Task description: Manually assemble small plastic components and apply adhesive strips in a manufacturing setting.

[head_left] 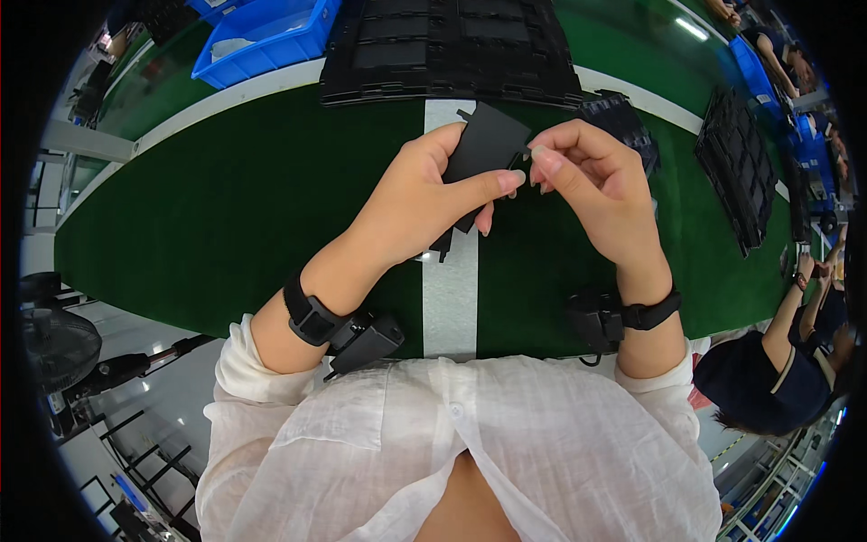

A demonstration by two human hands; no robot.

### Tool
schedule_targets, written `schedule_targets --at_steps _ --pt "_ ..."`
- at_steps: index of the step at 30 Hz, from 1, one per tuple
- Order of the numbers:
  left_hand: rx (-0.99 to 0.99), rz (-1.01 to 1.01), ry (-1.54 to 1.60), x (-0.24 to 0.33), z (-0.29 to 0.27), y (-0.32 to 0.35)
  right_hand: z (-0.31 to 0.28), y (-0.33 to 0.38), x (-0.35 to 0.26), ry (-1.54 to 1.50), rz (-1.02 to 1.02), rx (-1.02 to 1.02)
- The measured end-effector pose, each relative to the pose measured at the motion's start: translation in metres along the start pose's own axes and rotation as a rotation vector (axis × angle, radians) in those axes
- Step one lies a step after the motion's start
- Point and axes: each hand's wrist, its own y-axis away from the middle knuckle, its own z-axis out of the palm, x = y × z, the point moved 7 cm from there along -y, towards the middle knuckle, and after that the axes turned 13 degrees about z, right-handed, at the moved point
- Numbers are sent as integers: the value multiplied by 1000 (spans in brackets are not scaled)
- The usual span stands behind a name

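Observation:
A flat black rectangular part (488,143) with small tabs at its edges is tilted above the pale strip of the green work table. My left hand (442,185) is closed on it, the thumb across its face and the other fingers mostly behind. At the part's right edge, my right hand (591,172) pinches with thumb and forefinger close together. Something small and dark seems to be at those fingertips, too small to name. Each wrist carries a black strapped device.
A stack of black trays (442,54) stands at the far edge, with a blue bin (262,50) to its left. Black ribbed pieces (623,126) lie beyond my right hand. More black trays (736,167) lean at the right. Other people (777,375) work along the right side.

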Motion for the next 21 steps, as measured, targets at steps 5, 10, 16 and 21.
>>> schedule_targets --at_steps 5,10,16,21 --pt "-36 -10 45 -4 3 2 2 4 2 16 66 -17" --pt "-76 -25 255 -9 4 1 4 6 -4 -46 84 -49" --pt "-203 -56 483 -4 12 6 12 12 -11 -136 38 -109" --pt "-295 -36 489 2 16 10 15 17 -18 -118 -51 -140"
